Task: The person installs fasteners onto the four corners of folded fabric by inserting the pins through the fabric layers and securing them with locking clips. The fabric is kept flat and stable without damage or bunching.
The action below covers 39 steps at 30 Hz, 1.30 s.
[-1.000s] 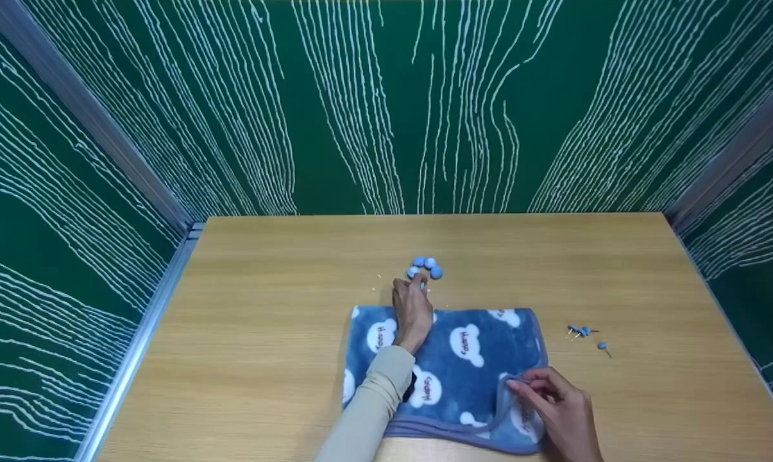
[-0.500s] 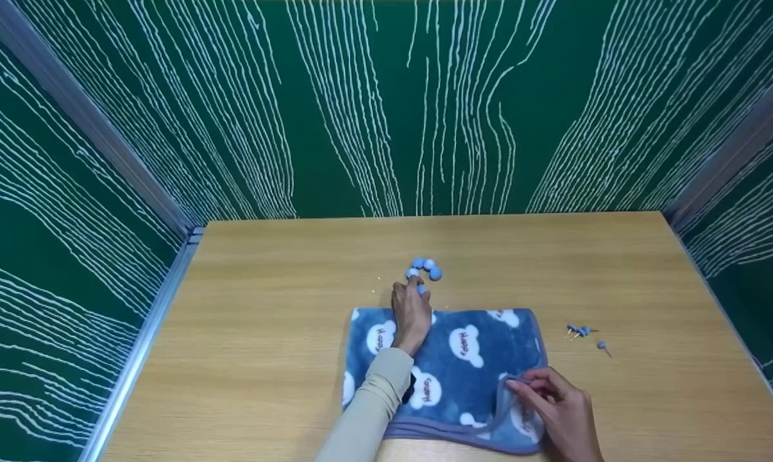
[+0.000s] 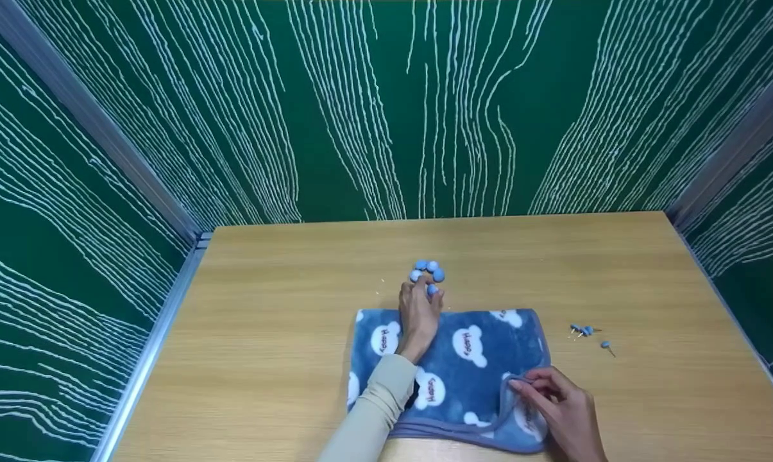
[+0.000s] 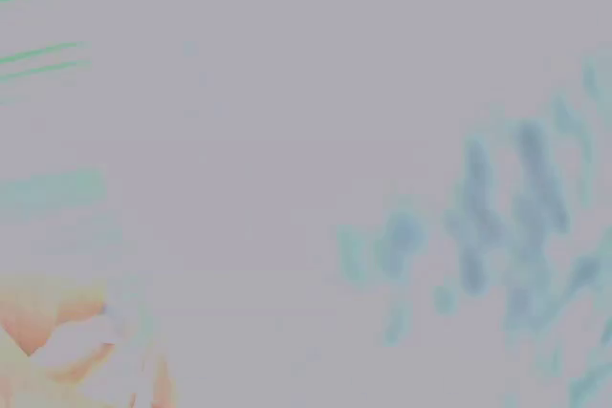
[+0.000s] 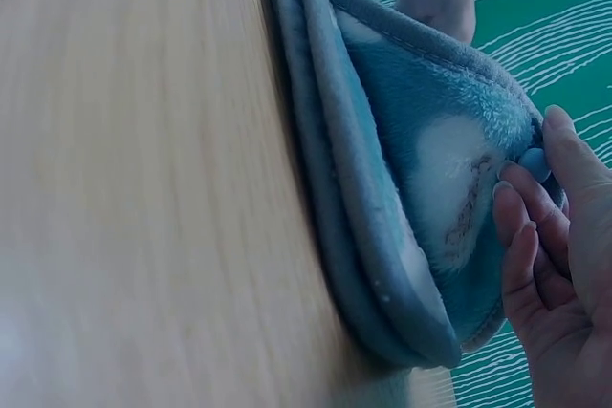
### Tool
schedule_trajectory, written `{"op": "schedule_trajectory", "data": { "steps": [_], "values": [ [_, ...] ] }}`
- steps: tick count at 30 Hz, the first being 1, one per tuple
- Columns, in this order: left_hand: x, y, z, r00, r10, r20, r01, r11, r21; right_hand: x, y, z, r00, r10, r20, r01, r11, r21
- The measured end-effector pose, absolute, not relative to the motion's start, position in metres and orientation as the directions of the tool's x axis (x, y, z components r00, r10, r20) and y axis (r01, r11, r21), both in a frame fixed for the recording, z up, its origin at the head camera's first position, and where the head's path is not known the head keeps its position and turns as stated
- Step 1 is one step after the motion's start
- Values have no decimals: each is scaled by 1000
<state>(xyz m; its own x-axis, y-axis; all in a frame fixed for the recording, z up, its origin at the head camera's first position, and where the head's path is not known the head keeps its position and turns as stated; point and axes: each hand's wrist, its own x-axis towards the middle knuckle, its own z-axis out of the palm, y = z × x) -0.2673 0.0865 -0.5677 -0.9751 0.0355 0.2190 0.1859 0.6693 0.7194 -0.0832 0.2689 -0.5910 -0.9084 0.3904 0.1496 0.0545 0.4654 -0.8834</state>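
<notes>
In the head view my left hand [image 3: 419, 314] reaches across a folded blue blanket [image 3: 489, 340] with white bear-shaped patches. Its forefinger and thumb pinch a small blue round cap [image 3: 432, 289] just past the blanket's far edge. Several similar blue caps [image 3: 438, 275] lie in a cluster at the fingertips. My right hand [image 3: 564, 407] grips the turned-up near right corner of the blanket. From the right wrist, a blue round pin head [image 5: 535, 164] shows between that hand's thumb and forefinger, against the fleece. The left wrist view is washed out; only pale fingers [image 4: 57, 332] appear.
Right of the blanket lie several blue-headed pins [image 3: 582, 330], with one single pin [image 3: 605, 344] apart from them, its point bare. Tiny light specks dot the wooden table [image 3: 264, 333]. Green walls with white lines [image 3: 335, 96] enclose the back and sides.
The left hand's thumb has come away from the forefinger a little, and more of the blue cap shows between them. The right hand keeps its hold on the blanket corner.
</notes>
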Motion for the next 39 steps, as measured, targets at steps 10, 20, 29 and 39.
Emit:
{"op": "schedule_trajectory", "data": {
  "steps": [10,20,29,39],
  "values": [
    [-244,89,-550,-975,123,185,222,527,820,-82,267,-586,-914,385,127,71,460,-885],
    [-221,98,-543,-966,171,196,253,441,861,-78,269,-582,-936,343,81,87,447,-890],
    [-203,102,-539,-957,242,161,243,364,899,-77,272,-581,-941,317,116,54,480,-875],
    [-185,103,-547,-927,363,96,211,290,934,-75,275,-580,-946,299,127,43,504,-863]
  ]
}}
